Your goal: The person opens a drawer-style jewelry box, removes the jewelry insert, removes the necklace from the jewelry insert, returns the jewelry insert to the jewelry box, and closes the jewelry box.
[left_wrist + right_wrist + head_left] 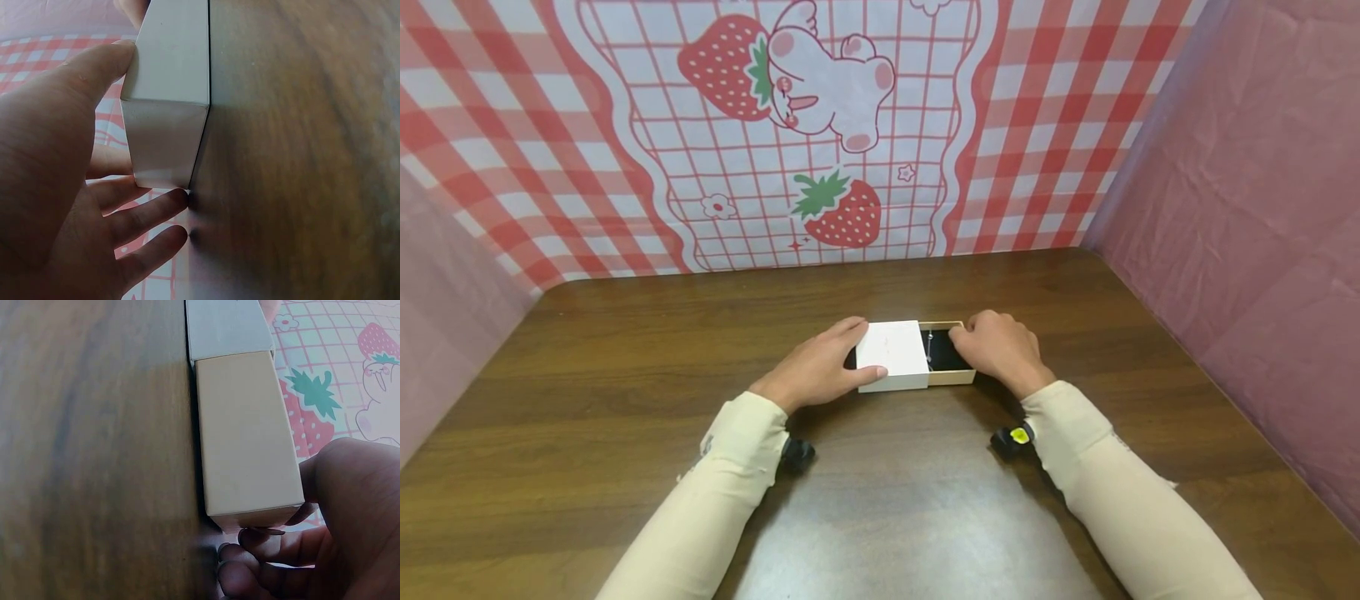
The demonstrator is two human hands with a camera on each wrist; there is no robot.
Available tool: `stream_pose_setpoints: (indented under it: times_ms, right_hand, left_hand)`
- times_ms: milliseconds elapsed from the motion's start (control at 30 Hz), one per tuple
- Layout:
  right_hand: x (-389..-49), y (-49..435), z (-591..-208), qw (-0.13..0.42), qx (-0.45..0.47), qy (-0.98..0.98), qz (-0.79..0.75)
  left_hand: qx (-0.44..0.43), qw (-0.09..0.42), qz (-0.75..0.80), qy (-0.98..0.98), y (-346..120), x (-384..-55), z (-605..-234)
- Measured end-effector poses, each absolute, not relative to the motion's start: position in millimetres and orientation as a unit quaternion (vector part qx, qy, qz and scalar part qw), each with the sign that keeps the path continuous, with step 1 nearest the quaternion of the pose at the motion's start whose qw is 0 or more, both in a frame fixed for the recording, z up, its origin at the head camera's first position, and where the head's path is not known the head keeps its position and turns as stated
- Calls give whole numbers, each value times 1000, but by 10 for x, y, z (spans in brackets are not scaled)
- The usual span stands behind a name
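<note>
A small jewellery box lies on the table, its white sleeve (892, 354) on the left and its cream drawer (951, 377) partly out to the right. Inside the drawer is a black pad (947, 350) with a thin silvery jewellery piece (929, 347) on it. The left hand (820, 367) holds the sleeve, thumb at the near edge and fingers toward the far side. At the drawer's outer end the right hand (1002, 350) grips the end wall, thumb over the inner side. In the right wrist view its fingers curl beneath the drawer's end (253, 517).
The brown wooden table (880, 483) stretches around the box. A red-and-white checked cloth (1052, 125) with strawberries hangs behind, and a pink cloth (1247, 250) borders the right. Black wrist cameras (797, 455) sit below both hands.
</note>
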State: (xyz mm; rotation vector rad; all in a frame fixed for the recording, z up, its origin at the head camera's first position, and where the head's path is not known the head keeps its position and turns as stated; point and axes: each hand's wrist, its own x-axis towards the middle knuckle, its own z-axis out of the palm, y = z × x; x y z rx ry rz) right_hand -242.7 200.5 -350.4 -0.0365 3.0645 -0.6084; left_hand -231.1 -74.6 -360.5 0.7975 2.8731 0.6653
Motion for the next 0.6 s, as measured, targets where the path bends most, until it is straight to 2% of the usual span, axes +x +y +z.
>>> stream_pose_setpoints:
  times_ms: [600]
  right_hand:
    - [-2421, 2011, -3494, 8, -3, 982, -190]
  left_hand:
    - [262, 41, 217, 939, -752, -2298, -3590]
